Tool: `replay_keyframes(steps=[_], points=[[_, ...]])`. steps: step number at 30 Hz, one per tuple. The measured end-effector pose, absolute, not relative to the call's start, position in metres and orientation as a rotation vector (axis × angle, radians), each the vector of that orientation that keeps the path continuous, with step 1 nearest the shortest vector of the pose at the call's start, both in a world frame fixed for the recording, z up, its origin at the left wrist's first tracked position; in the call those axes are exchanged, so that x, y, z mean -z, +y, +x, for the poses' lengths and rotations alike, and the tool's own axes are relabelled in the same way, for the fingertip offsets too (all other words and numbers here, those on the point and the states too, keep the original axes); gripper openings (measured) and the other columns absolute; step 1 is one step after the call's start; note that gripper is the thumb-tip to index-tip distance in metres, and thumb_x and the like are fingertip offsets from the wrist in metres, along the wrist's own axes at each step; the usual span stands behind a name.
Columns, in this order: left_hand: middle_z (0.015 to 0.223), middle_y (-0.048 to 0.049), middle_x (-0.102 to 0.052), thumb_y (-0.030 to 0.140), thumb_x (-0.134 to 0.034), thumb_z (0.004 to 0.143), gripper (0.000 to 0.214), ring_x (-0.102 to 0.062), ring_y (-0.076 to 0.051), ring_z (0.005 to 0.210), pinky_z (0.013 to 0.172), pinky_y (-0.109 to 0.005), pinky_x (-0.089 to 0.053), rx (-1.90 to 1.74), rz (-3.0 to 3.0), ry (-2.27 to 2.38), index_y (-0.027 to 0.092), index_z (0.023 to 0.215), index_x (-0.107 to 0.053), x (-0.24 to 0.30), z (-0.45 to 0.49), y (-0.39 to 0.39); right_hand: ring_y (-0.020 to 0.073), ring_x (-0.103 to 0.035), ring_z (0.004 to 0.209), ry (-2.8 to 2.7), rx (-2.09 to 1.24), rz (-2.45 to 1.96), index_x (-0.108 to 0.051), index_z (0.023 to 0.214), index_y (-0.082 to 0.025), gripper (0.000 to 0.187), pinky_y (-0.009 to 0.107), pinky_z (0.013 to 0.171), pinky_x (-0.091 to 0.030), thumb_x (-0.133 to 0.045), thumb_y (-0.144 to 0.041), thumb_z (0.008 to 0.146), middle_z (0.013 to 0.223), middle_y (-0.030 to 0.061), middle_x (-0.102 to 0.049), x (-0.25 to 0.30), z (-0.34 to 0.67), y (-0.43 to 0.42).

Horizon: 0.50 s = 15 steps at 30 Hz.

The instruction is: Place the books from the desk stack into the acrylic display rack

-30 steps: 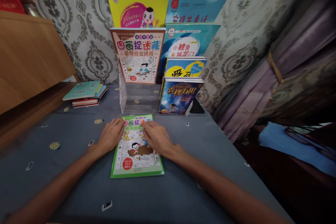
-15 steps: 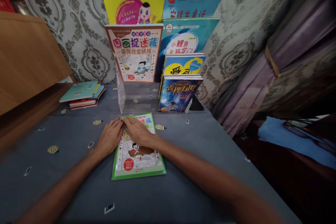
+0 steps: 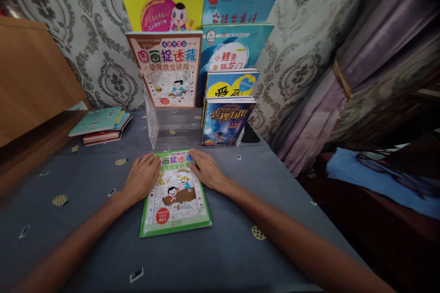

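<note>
Partly hidden title (image 3: 174, 160) on green book (image 3: 177, 196)

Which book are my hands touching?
The green-bordered book with a white illustrated cover, lying flat between your left hand and right hand; the other books stand in the clear plastic rack or lie stacked.

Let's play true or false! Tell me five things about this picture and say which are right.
1. The green-edged book lies on the table. True.
2. The left hand and right hand are touching each other. False: they are apart, at opposite sides of the green-edged book.
3. The yellow book stands behind the brown book. True.
4. The pile of books is right of the rack. False: it lies left of the rack.
5. The curtain is tied with a band. True.
</note>
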<state>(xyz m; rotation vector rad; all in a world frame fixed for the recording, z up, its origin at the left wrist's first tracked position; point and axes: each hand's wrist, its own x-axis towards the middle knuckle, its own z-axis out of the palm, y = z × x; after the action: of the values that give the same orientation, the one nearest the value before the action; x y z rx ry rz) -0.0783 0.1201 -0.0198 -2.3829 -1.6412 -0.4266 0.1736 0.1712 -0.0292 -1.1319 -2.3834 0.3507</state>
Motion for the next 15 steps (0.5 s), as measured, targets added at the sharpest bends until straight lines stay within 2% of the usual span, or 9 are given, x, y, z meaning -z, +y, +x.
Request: replay_keyframes(steps=[7, 11, 15], points=[[0.130, -0.0105, -0.064, 0.014, -0.039, 0.097, 0.034, -0.058, -0.024, 0.120, 0.105, -0.046, -0.045, 0.599, -2.763, -1.425, 0.020, 0.126, -0.056, 0.020, -0.033, 0.148, 0.0273, -0.055, 0.130, -2.312, -0.503, -1.139, -0.045, 0.143, -0.015, 0.051, 0.046, 0.109, -0.042, -0.052, -0.022, 0.093, 0.139, 0.0171, -0.060, 0.031, 0.180, 0.177], [0.130, -0.0119, -0.062, 0.006, -0.040, 0.090, 0.039, -0.057, -0.026, 0.121, 0.103, -0.046, -0.046, 0.555, -2.848, -1.374, 0.018, 0.124, -0.053, 0.020, -0.012, 0.164, 0.0283, -0.050, 0.135, -2.259, -0.586, -1.101, -0.037, 0.149, -0.017, 0.062, 0.048, 0.111, -0.040, -0.055, -0.022, 0.090, 0.145, 0.0163, -0.054, 0.034, 0.183, 0.178], [0.125, -0.0130, -0.063, 0.002, -0.037, 0.088, 0.038, -0.057, -0.026, 0.118, 0.101, -0.045, -0.046, 0.547, -2.846, -1.419, 0.017, 0.119, -0.053, 0.022, -0.006, 0.171, 0.0296, -0.051, 0.134, -2.240, -0.616, -1.125, -0.035, 0.150, -0.017, 0.066, 0.051, 0.112, -0.039, -0.056, -0.021, 0.087, 0.145, 0.0168, -0.055, 0.035, 0.183, 0.181]])
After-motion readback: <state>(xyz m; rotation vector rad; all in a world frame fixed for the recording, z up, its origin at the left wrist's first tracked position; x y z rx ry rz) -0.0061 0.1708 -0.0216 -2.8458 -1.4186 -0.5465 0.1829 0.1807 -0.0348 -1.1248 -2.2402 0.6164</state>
